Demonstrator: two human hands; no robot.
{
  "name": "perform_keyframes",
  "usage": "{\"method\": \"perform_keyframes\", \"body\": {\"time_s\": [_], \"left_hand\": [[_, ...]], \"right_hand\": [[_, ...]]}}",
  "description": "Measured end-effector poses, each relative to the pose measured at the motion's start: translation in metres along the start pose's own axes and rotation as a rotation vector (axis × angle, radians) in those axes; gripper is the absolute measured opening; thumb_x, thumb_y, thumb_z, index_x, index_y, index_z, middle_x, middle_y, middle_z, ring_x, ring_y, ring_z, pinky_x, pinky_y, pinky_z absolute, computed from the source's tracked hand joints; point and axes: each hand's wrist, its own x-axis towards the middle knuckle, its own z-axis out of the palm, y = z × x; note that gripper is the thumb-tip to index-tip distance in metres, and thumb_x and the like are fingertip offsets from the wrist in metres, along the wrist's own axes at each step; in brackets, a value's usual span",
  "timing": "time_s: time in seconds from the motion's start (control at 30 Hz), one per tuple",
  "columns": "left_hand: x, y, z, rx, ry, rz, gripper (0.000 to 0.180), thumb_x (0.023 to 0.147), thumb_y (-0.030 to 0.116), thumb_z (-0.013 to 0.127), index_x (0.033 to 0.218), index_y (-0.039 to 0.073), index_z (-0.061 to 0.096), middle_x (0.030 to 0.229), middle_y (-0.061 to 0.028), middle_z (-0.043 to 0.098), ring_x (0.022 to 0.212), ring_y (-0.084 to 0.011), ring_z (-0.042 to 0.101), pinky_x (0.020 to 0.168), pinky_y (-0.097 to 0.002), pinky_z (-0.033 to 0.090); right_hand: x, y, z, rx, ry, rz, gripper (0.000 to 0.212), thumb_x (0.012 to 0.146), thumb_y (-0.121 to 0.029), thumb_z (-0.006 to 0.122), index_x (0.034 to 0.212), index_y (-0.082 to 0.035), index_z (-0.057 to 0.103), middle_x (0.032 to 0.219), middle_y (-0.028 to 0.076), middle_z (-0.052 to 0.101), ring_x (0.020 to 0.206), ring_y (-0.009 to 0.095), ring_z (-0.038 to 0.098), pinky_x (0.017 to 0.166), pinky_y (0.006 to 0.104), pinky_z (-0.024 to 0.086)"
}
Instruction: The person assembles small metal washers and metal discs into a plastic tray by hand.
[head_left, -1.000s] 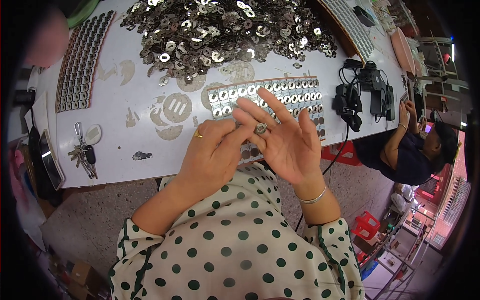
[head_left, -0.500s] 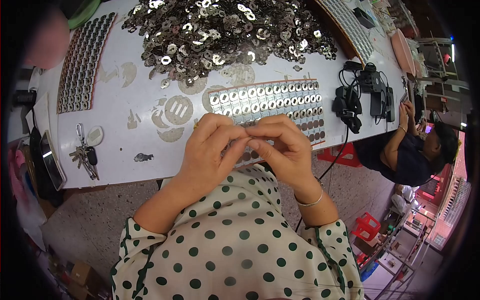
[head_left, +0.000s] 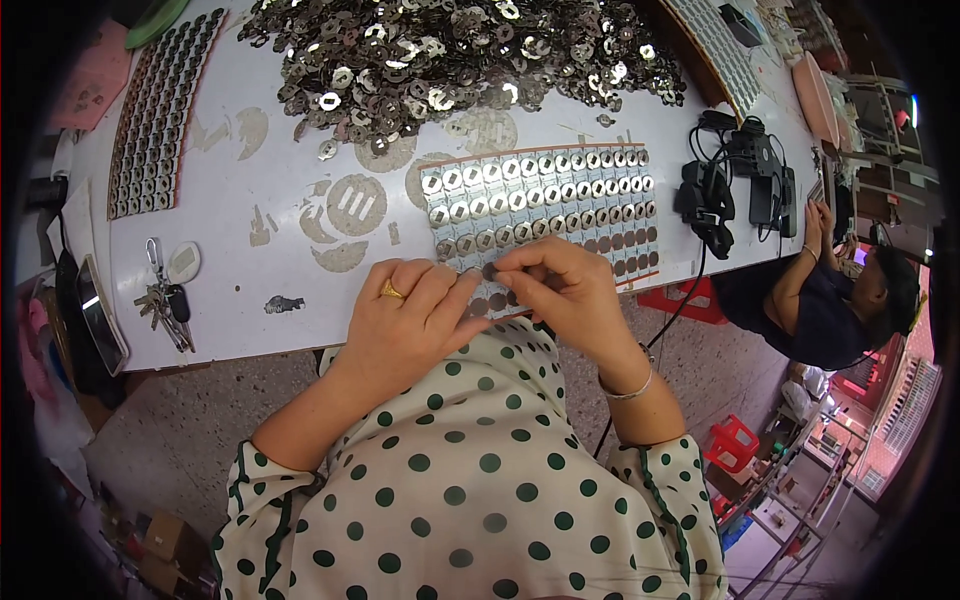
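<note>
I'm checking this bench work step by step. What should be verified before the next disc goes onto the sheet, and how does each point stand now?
1. Small round metal disc pinched at both hands' fingertips: ok.
2. Left hand and right hand over the near edge of the brown grid sheet: ok.
3. Empty spots left on the sheet: ok.
4. Heap of loose silvery discs within reach: ok.
5. Disc's face side: cannot tell.

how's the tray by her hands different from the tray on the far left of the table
The tray by the hands lies crosswise, its near rows showing bare brown slots; the left tray runs lengthwise away from the person and looks fully filled. Both hands, left and right, touch only the near one. Both hold rows of small metal rings.
</note>
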Motion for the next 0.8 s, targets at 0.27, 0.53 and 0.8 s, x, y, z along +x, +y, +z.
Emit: {"method": "perform_keyframes", "body": {"time_s": [0.27,0.53,0.8], "left_hand": [[-0.007,0.003,0.000,0.008,-0.024,-0.017,0.065,0.068,0.042,0.085,0.118,0.005,0.065,0.109,-0.0052,0.056,0.098,-0.0231,0.058,0.086,-0.0397,0.043],[-0.007,0.005,0.001,0.033,-0.021,-0.034,0.066,0.068,0.042,0.086,0.120,0.006,0.065,0.109,-0.0050,0.057,0.099,-0.0232,0.057,0.086,-0.0399,0.042],[0.001,0.003,-0.010,-0.448,0.026,-0.232,0.045,0.085,0.018,0.078,0.125,0.004,0.063,0.110,-0.0057,0.055,0.098,-0.0212,0.056,0.085,-0.0374,0.047]], "right_hand": [[0.001,-0.007,0.011,-0.274,0.042,-0.188,0.016,0.086,-0.004,0.076,0.101,-0.004,0.070,0.086,0.008,0.063,0.067,0.020,0.063,0.060,0.0315,0.051],[-0.003,0.001,0.009,-0.286,0.036,-0.132,0.018,0.084,-0.006,0.078,0.097,-0.003,0.066,0.088,0.008,0.061,0.067,0.022,0.063,0.060,0.0328,0.051],[0.001,-0.004,0.009,-0.302,0.017,-0.178,0.014,0.086,-0.006,0.075,0.097,-0.002,0.066,0.086,0.009,0.061,0.065,0.020,0.064,0.059,0.0328,0.050]]}}
